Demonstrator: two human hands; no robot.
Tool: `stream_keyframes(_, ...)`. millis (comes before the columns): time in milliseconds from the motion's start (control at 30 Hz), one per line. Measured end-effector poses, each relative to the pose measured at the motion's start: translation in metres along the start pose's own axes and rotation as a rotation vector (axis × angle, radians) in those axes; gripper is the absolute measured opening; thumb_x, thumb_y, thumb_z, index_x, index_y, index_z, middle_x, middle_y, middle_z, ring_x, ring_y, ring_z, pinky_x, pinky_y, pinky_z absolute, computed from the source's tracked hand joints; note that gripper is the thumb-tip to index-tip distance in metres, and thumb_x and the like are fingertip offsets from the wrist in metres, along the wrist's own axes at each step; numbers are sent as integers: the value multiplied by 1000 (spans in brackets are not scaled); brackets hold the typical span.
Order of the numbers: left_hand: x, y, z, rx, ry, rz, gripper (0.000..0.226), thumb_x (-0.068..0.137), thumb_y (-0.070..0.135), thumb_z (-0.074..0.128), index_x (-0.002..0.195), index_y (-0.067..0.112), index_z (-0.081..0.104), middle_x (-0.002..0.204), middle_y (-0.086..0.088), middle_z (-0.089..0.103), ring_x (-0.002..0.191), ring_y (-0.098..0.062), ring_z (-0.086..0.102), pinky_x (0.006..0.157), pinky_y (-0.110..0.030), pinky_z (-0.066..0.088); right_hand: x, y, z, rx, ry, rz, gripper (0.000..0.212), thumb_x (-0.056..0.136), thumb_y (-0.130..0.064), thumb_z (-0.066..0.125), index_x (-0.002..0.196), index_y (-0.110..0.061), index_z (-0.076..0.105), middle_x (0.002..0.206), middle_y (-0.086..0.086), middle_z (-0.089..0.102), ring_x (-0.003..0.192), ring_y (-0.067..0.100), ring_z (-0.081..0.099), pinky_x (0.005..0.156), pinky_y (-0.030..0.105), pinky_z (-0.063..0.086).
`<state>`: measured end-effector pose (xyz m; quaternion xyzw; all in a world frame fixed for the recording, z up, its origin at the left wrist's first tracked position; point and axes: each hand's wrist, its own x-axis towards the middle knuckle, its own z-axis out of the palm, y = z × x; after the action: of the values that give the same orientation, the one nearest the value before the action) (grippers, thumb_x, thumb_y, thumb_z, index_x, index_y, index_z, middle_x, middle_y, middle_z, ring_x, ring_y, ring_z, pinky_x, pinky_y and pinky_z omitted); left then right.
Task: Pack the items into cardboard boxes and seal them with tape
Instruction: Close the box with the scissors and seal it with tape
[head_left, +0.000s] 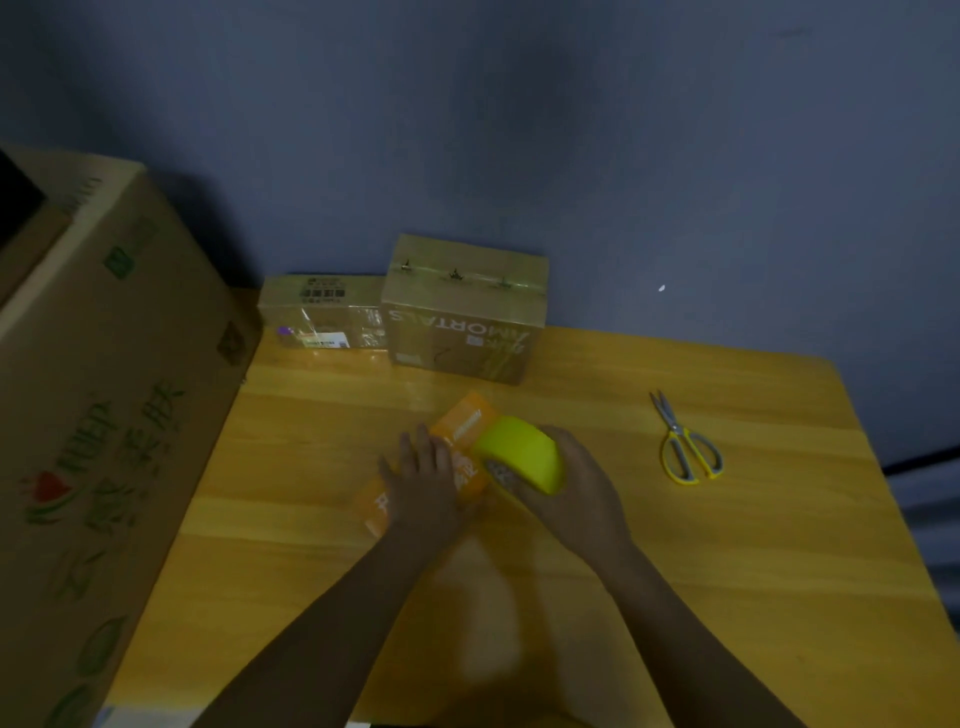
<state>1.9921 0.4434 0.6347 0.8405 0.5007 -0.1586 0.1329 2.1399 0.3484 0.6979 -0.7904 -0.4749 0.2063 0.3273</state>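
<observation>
Taping an orange box (457, 457) near the middle of the wooden table (727, 597).

The orange box is held down by the left hand (423, 491), laid flat with fingers spread, while a yellow roll of tape (522, 454) is gripped in the curled right hand (571, 486) and set against the box's right end. For a clean seal, the strip is best drawn straight along the seam with the box kept pinned, then pressed flat before it is cut; the scissors (685, 441) lie well apart to the right. The free end of the tape, and whether it is already stuck down, cannot be made out. Farther back, two brown boxes (467, 312) are seen against the wall, taped across, and a large carton (104, 389) is cut off at the left edge.
</observation>
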Motion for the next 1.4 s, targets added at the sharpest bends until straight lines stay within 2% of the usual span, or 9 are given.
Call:
stream_keyframes(67, 1, -4, 10, 64, -3, -19, 116, 75, 85, 35, 151, 8, -6, 159, -16, -13, 146, -36, -5, 109, -63, 13, 5, -7, 4, 16, -28, 25, 55, 74, -58, 72, 119, -33, 54, 111, -11, 63, 102, 14, 61, 72, 27, 44)
stream_keyframes(300, 17, -23, 12, 71, -7, -20, 110, 77, 79, 41, 151, 14, -7, 157, -12, -3, 141, -33, 11, 105, -57, 24, 13, 12, -11, -586, -246, 110, 69, 75, -69, 56, 130, -32, 40, 115, 2, 63, 105, 28, 61, 71, 34, 43)
stream_keyframes(400, 17, -21, 15, 95, -12, 25, 110, 76, 79, 42, 151, 15, -7, 157, -11, -4, 142, -33, 8, 106, -56, 22, -20, 49, 9, -619, -410, 313, 69, 82, -65, 53, 135, -24, 37, 121, 7, 60, 110, 28, 60, 82, 34, 47)
stream_keyframes(500, 23, -24, 13, 82, -56, 42, 109, 77, 79, 42, 151, 17, -8, 157, -8, -7, 143, -32, 5, 108, -56, 19, -17, 65, 31, -662, -439, 312, 69, 86, -62, 50, 137, -18, 35, 118, 7, 58, 105, 28, 61, 74, 32, 44)
stream_keyframes(733, 32, -28, 1, -17, -112, 59, 109, 79, 73, 50, 151, 18, -11, 158, -5, -16, 146, -31, -6, 112, -58, 11, 0, 63, 32, -418, -535, 329, 93, 81, -56, 64, 151, -30, 8, 144, 10, 32, 118, 35, 51, 85, 41, 44)
stream_keyframes(933, 47, -34, -12, 100, -139, 114, 111, 79, 75, 49, 150, 23, -20, 156, -2, -28, 146, -33, -16, 111, -64, 7, -22, 73, 28, -366, -420, 326, 82, 82, -59, 60, 146, -23, 23, 126, 10, 56, 112, 31, 58, 83, 36, 45)
stream_keyframes(1100, 46, -26, -22, 78, -177, 77, 111, 83, 65, 56, 149, 23, -23, 156, -6, -28, 145, -37, -16, 112, -65, 9, -29, 69, 25, -264, -406, 359, 90, 82, -56, 61, 151, -29, 11, 136, 9, 49, 121, 31, 52, 92, 38, 44)
stream_keyframes(1300, 34, -17, -27, 107, -117, 54, 107, 85, 59, 59, 151, 19, -15, 159, -11, -16, 146, -40, -5, 110, -62, 21, -40, 66, 19, -262, -373, 334, 63, 88, -55, 57, 135, -21, 33, 116, 14, 61, 106, 33, 60, 79, 37, 46)
stream_keyframes(1400, 34, -19, -30, 106, -121, 66, 107, 84, 60, 59, 151, 21, -15, 159, -10, -15, 146, -40, -3, 110, -62, 22, -38, 59, 26, -318, -404, 353, 64, 90, -57, 52, 136, -19, 31, 115, 13, 59, 103, 32, 61, 77, 37, 46)
